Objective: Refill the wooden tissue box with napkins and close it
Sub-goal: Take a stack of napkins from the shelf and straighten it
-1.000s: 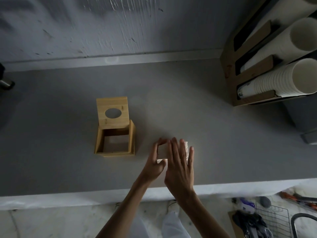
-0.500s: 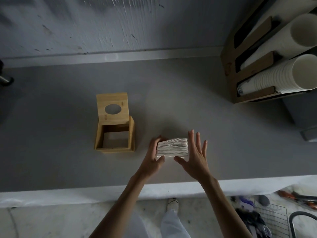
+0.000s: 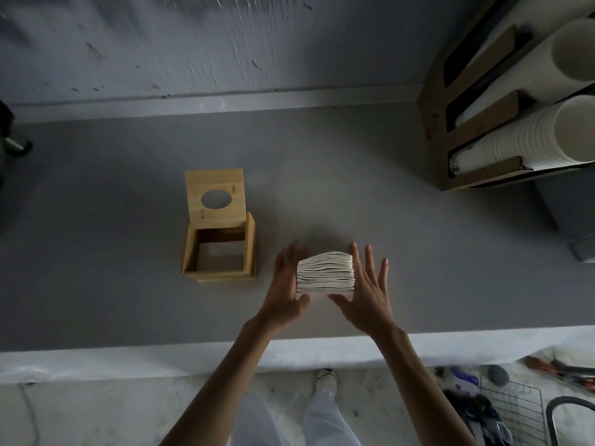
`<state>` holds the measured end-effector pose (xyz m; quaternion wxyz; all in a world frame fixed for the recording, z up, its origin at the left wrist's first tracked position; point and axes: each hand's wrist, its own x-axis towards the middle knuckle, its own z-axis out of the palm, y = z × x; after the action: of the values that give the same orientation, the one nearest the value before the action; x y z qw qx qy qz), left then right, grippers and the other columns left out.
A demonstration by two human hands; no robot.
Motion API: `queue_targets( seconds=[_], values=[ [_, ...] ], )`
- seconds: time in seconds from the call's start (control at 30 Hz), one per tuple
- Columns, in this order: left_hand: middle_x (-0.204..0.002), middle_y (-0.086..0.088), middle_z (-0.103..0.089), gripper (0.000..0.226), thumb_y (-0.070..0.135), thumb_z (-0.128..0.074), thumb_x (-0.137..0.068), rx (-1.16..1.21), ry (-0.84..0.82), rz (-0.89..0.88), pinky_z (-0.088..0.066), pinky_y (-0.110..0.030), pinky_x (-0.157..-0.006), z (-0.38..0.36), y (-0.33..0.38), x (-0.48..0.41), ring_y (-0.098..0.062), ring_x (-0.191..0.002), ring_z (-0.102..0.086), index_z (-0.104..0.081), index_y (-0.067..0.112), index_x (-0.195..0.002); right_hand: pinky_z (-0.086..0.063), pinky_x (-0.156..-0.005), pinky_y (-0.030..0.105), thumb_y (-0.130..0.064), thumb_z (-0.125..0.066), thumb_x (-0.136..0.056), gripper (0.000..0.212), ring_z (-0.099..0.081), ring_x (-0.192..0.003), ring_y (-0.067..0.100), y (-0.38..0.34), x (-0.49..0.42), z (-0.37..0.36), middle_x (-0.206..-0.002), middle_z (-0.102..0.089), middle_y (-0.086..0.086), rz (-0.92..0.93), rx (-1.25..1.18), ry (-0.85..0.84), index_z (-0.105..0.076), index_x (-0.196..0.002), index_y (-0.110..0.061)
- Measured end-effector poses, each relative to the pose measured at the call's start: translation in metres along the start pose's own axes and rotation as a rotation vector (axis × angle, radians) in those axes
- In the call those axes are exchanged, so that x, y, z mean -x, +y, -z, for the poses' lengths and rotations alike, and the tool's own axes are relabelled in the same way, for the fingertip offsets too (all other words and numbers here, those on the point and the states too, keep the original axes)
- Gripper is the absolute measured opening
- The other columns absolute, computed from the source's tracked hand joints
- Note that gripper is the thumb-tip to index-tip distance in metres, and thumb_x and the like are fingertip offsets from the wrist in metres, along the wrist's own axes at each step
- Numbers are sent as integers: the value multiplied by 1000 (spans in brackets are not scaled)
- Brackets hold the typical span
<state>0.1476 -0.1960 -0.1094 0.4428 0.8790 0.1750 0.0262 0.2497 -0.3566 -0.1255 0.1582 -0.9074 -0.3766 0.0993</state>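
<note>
My left hand (image 3: 285, 292) and right hand (image 3: 367, 294), fingers spread, squeeze the white napkin stack (image 3: 324, 273) between flat palms; light wooden box (image 3: 219, 249) left, lid up, looks unfilled.

**A grey surface under a scuffed wall**

A matte grey surface (image 3: 354, 175) is seen from above, edged in front by a pale lip. Behind it a grey wall (image 3: 193, 43) is marked with scratches and streaks (a light strip runs along its foot). At the right a wooden cup dispenser (image 3: 434, 101) is stocked with white paper cups (image 3: 528, 136). Below the front edge a pale, mottled floor (image 3: 80, 410) is shown, with a wire basket (image 3: 515, 410) at the lower right. The light is dim and soft.
</note>
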Motion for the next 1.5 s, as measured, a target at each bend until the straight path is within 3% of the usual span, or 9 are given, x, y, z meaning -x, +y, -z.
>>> queue_targets(
  seconds=[0.23,0.33,0.43,0.57,0.8,0.93,1.03,1.17,1.5],
  values=[
    [-163,-8,-12,85,21,-67,-85,-36,-5,6,-15,-54,-120,-1,0,-1,-20,-149,-2,-17,16,-153,3,-115,64,-40,-63,-85,75,9,-148,33,5,2,-5,-161,-4,8,5,17,-13,-29,-149,-20],
    [-162,-4,-12,86,23,-66,-84,9,-3,9,-8,-46,-123,3,5,-1,-9,-147,-1,-13,25,-152,8,-115,62,-44,-61,-85,76,12,-148,31,9,0,-7,-161,-4,5,-14,1,-12,-29,-149,-18],
    [-160,1,1,86,13,-63,-85,10,-48,26,9,-38,-122,2,2,-2,0,-144,13,-11,12,-154,12,-115,60,-52,-51,-86,73,11,-148,30,10,-1,-7,-162,-10,3,-5,-16,-7,-31,-148,-20],
    [-158,2,0,86,21,-57,-81,-19,-35,40,19,-22,-116,-1,-3,-4,-15,-148,14,-11,8,-153,12,-116,59,-50,-54,-87,71,10,-149,30,8,-4,-7,-161,-14,4,-10,-38,12,-32,-148,-19],
    [-160,-17,-16,86,13,-59,-75,10,-3,24,1,-43,-122,5,7,-4,-19,-148,1,-20,7,-151,12,-116,58,-51,-53,-86,75,9,-149,31,9,-3,-9,-161,-13,5,-30,-52,4,-28,-149,-19],
    [-162,-15,-10,94,6,-58,-68,-45,-24,59,-3,-53,-120,4,-1,-11,-29,-150,4,-16,5,-152,11,-116,59,-52,-54,-86,77,10,-149,31,7,-4,-7,-162,-13,6,-26,-53,5,-26,-150,-18],
    [-155,-4,-21,95,3,-59,-62,-59,7,10,-16,-55,-118,5,-2,-14,-29,-147,-8,-22,10,-150,12,-115,58,-50,-55,-86,75,9,-148,32,6,-5,-5,-161,-15,7,-26,-95,22,-28,-149,-19],
    [-155,-6,-18,95,5,-54,-62,-47,26,-12,-9,-46,-121,7,5,-12,-12,-143,-3,-20,10,-150,13,-117,55,-61,-44,-84,81,13,-149,27,6,-4,-8,-162,-12,4,-37,-104,14,-23,-151,-20],
    [-159,-12,-16,92,3,-55,-67,-47,-19,25,-8,-57,-119,3,-2,-11,-24,-148,-1,-18,8,-152,8,-117,57,-50,-60,-85,84,7,-149,30,3,-2,-4,-161,-18,5,-28,-199,45,-22,-151,-15]
  ],
)
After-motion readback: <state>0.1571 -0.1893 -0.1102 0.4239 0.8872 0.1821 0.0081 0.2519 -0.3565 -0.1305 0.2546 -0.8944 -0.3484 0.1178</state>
